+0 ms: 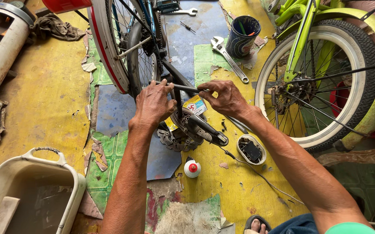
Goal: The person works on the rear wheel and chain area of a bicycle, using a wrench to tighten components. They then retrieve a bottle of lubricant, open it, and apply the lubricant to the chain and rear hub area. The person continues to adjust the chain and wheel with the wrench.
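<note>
Yellow, blue and green patches of worn floor covering are seen from the head camera, with an upturned bicycle laid across them and its chainring and crank arm lying just below the hands. A thin dark rod-like tool is held between the two hands, its long axis running nearly level from left to right across the view, slightly lower at the right end. The left hand is closed around the left end of the tool, fingers curled together over it, just beside the rear wheel. The right hand is set at the other end, where the tool is pinched between thumb and bent fingers; whether the tip is seated in a part of the frame cannot be told. Both hands are equally near the tool, since each holds one end, and the crank lies directly beneath its middle. An adjustable wrench and a dark cup are seen beyond the right hand, a small white bottle with a red cap and a shallow dish of small parts nearer the body, and a green bicycle wheel to the right. A white plastic tub lies at lower left.
</note>
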The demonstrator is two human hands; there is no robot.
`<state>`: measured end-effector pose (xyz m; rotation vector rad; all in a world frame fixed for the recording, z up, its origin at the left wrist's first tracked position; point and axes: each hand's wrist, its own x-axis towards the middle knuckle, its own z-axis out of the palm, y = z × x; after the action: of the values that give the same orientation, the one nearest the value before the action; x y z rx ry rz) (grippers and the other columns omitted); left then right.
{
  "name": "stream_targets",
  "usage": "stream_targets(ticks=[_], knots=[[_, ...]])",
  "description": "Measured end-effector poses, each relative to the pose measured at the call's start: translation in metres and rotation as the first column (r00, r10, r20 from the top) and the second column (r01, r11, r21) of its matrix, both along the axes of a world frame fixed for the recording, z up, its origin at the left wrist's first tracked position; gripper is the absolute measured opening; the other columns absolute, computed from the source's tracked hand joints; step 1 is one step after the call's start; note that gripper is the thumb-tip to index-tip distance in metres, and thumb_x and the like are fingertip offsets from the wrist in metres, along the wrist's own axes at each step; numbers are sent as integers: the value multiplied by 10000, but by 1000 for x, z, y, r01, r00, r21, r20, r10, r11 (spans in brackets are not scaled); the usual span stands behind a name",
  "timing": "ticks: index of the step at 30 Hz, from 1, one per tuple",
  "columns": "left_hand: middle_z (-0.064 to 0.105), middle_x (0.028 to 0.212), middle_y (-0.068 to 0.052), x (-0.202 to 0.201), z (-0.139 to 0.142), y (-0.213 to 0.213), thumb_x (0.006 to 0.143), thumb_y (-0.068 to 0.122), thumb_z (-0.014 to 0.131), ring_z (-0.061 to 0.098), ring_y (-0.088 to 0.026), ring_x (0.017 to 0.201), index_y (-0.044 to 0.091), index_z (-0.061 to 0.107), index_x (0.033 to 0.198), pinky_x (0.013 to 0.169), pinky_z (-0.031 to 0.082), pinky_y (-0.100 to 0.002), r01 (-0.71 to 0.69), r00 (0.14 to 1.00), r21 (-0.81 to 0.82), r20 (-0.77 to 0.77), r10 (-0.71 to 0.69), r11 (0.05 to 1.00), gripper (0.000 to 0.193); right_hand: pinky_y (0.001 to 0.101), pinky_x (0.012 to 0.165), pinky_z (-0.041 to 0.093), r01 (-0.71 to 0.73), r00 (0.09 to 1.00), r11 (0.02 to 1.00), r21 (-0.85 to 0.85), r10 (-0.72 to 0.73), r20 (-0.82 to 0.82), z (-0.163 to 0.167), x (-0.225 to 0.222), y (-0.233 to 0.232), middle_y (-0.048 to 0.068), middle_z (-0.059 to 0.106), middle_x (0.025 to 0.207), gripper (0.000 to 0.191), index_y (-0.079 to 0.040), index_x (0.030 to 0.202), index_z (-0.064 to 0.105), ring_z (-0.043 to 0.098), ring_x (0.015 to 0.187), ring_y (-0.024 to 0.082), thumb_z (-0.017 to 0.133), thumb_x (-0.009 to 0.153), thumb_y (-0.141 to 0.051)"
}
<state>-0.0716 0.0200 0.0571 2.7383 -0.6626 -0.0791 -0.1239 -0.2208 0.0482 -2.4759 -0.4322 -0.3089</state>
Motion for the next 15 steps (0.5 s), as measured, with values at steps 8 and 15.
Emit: stream_targets(ticks=[8,15], knots=[[504,1545,-47,2,-4,5,813,293,788,493,-306,1387,221,616,1404,1119,454,-469,23,1000,0,-1,-23,1000,620,329,725,618,55,995,996,74,-49,-82,-6,8,6,131,793,916,208,-57,1093,783,777,809,194,731,936,-183],[471,1557,-69,1,-3,5,809,278,796,445,-322,1416,203,591,1422,1156,411,-464,29,1000,21,6,-29,999,651,332,699,612,83,988,996,41,-77,-131,-5,10,7,125,791,888,205,-59,1090,785,770,771,187,723,934,-177]])
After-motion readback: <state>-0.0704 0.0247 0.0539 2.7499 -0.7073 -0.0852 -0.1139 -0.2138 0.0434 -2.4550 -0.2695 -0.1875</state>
